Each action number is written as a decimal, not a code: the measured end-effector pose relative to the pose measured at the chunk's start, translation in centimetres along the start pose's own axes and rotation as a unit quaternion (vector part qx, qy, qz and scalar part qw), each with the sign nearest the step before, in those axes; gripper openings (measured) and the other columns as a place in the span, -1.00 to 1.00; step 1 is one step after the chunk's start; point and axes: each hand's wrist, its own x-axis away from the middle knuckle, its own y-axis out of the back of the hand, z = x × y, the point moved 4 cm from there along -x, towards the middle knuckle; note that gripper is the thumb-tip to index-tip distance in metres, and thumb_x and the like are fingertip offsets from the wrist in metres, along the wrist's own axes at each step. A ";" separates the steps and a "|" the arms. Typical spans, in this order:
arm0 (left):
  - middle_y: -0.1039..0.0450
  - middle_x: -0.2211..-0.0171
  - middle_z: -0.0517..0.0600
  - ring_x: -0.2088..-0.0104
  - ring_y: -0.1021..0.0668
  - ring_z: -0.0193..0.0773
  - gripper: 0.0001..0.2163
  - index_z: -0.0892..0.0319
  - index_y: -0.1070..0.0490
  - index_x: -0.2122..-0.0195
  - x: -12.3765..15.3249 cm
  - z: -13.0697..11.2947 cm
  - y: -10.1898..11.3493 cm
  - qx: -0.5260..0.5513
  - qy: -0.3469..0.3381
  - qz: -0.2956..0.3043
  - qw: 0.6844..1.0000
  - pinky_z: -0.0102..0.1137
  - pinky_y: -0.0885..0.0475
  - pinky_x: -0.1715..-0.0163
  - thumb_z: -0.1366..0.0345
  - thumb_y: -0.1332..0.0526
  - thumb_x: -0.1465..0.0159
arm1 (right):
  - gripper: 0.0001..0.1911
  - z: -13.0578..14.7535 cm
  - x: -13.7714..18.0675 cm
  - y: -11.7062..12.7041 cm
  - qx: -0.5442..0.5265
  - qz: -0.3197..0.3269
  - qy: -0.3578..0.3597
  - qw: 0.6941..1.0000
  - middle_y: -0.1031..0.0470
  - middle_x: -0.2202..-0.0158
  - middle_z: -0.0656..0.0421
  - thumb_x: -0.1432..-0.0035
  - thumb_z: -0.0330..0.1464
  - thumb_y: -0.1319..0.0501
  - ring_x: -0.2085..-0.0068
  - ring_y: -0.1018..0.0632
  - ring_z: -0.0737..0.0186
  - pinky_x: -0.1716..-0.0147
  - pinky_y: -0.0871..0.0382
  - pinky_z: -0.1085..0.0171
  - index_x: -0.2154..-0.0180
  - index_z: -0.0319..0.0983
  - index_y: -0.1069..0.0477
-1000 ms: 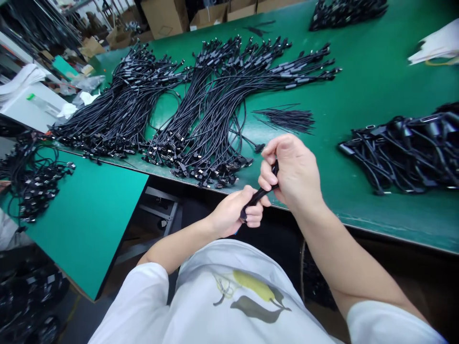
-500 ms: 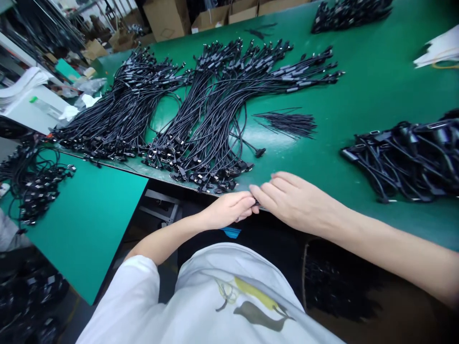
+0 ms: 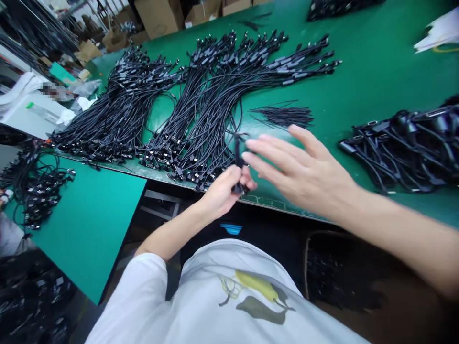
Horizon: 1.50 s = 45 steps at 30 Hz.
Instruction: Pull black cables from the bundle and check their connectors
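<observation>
My left hand (image 3: 224, 188) is closed around a black cable (image 3: 237, 152) at the front edge of the green table, its upper part sticking up above my fingers and its lower end showing below them. My right hand (image 3: 287, 165) is just to the right, fingers stretched out and apart, slightly blurred, with nothing visible in it. Beyond its fingertips lies a small heap of thin black ties or wires (image 3: 287, 116). Left of my hands, black cables with connectors (image 3: 211, 110) are spread in thick rows, their plug ends toward the table's edge.
Bundled black cables (image 3: 405, 148) lie on the right of the green table (image 3: 366, 86). A lower green table (image 3: 86, 215) at left carries more cables (image 3: 43, 191); a person's hand (image 3: 6, 196) shows there. Cardboard boxes (image 3: 159, 19) stand behind. A dark-filled box (image 3: 330, 272) sits below the edge.
My hands were together at the table edge. Now my right hand has lifted away and opened, while my left has turned upward, bringing the black cable into sight.
</observation>
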 end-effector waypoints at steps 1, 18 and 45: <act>-0.21 0.49 -0.14 0.42 -0.40 -0.42 -0.78 0.20 -0.33 0.42 -0.1 -0.5 -0.2 0.037 -0.042 -0.045 0.997 -0.44 -0.39 0.18 0.23 -0.19 -0.35 | -0.64 0.5 0.0 -0.1 0.008 -0.049 -0.055 0.997 -0.42 -0.09 0.01 -0.33 -0.42 -0.02 -0.09 -0.43 0.08 -0.17 -0.21 0.04 -0.13 -0.19 -0.31; -0.34 0.42 -0.09 0.37 -0.44 -0.41 -0.79 0.25 -0.44 0.27 0.3 -2.0 -0.4 0.048 -0.057 -0.123 0.990 -0.48 -0.35 0.21 0.31 -0.05 -0.40 | -0.73 4.0 -0.9 -5.0 0.036 -0.075 -0.098 0.992 -0.52 0.08 0.01 -0.28 -0.49 -0.06 0.11 -0.52 0.10 0.13 -0.44 0.10 0.05 -0.20 -0.43; -0.37 0.38 -0.05 0.34 -0.42 -0.29 -0.76 0.17 -0.30 0.37 1.7 -2.7 -1.1 -0.693 -0.068 0.147 0.702 -0.40 -0.28 0.27 0.25 0.03 -0.41 | -0.77 0.6 1.1 -1.0 0.195 0.068 0.099 0.974 -0.25 0.51 0.18 -0.25 -0.53 -0.05 0.38 -0.26 0.21 -0.04 -0.19 0.12 0.38 -0.27 -0.42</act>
